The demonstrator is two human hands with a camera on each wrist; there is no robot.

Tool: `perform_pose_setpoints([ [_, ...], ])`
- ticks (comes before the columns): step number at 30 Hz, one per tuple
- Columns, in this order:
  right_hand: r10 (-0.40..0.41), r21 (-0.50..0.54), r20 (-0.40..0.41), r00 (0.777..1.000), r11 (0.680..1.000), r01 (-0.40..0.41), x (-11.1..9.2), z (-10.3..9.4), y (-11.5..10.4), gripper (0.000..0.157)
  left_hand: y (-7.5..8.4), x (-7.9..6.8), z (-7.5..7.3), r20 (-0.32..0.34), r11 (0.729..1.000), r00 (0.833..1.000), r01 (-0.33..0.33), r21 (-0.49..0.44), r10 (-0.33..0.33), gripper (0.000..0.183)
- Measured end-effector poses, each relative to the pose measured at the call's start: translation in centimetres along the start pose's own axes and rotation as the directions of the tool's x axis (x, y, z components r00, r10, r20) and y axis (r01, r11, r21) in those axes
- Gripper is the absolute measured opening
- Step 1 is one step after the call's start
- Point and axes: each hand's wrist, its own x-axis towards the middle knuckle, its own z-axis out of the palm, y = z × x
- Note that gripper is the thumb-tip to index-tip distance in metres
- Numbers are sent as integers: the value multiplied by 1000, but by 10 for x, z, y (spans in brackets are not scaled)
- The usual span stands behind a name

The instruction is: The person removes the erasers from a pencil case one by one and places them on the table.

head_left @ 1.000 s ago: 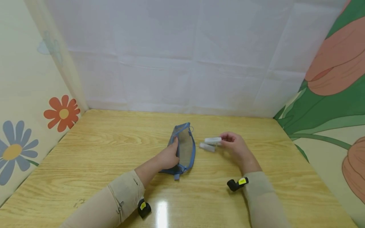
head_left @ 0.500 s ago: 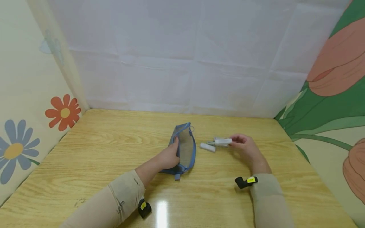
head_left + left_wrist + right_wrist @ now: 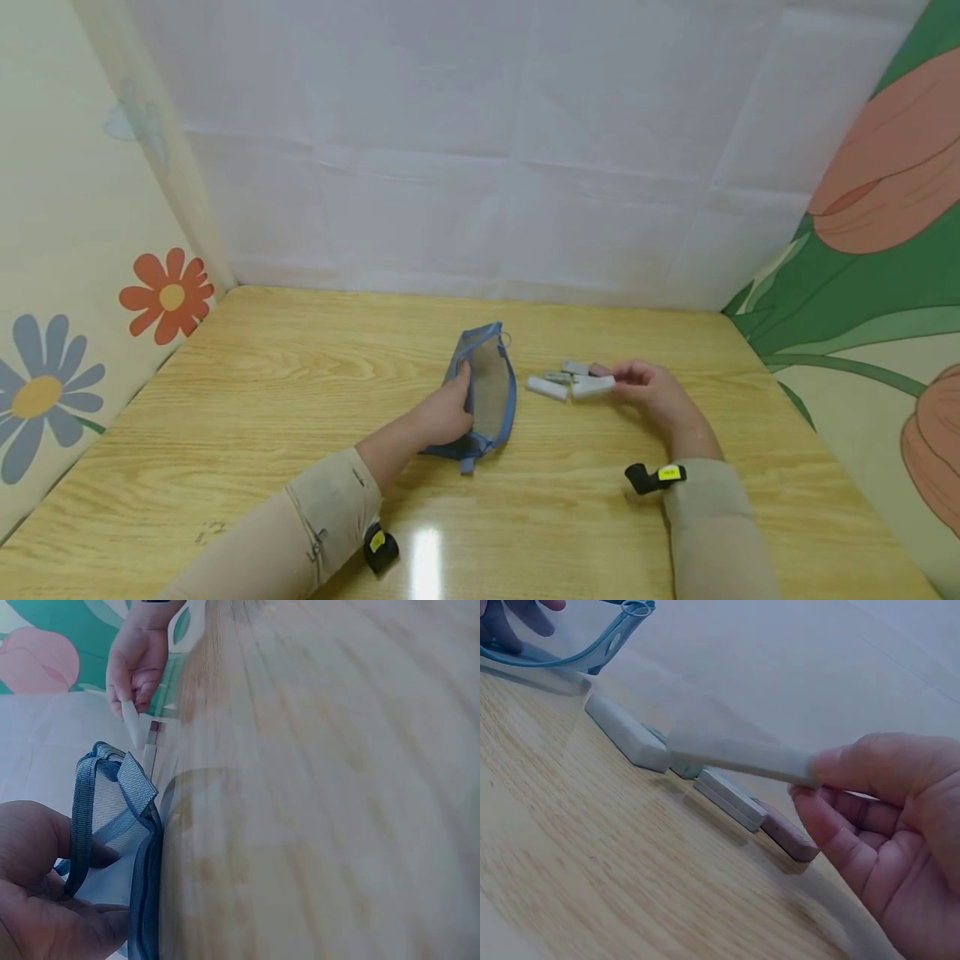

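Observation:
My left hand grips one side of a blue-trimmed mesh zip pouch, thumb inside its mouth, which gapes to the right. To the pouch's right, my right hand pinches one end of a flat white bar between thumb and fingertips. In the right wrist view the bar is above the table, crossing over a loose row of similar small blocks. That row has a white block, a greenish one, a pale grey one and a pinkish-brown one.
The wood-grain table meets a white cloth at the back. Flower-printed panels stand at the left and right. A black wrist camera sits by the left sleeve, another wrist camera by the right one.
My right hand has moved right and slightly nearer with the white bar, uncovering the small blocks behind it. My left hand and the pouch stay in place.

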Motion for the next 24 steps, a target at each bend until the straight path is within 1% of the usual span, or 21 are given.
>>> perform_pose_setpoints([
  [5,47,-30,27,999,998,-46,1,1,1,35,-2,2,1,-1,1000,1000,-3,9,3,86],
  [8,26,-35,60,998,999,-24,0,-1,3,33,-2,2,1,3,1000,1000,0,11,0,87],
  [11,4,-57,73,997,998,1,0,-2,6,33,-3,2,1,5,1000,1000,1,8,-1,87],
  [13,2,-80,69,998,997,4,0,-3,9,35,-3,2,1,6,1000,1000,2,10,-2,87],
  [20,48,-101,44,998,994,-43,0,-5,10,39,-2,2,1,10,1000,1000,-1,4,1,87],
  [24,50,-125,29,998,991,-46,0,-5,9,40,-2,2,1,10,1000,1000,3,10,-3,87],
])
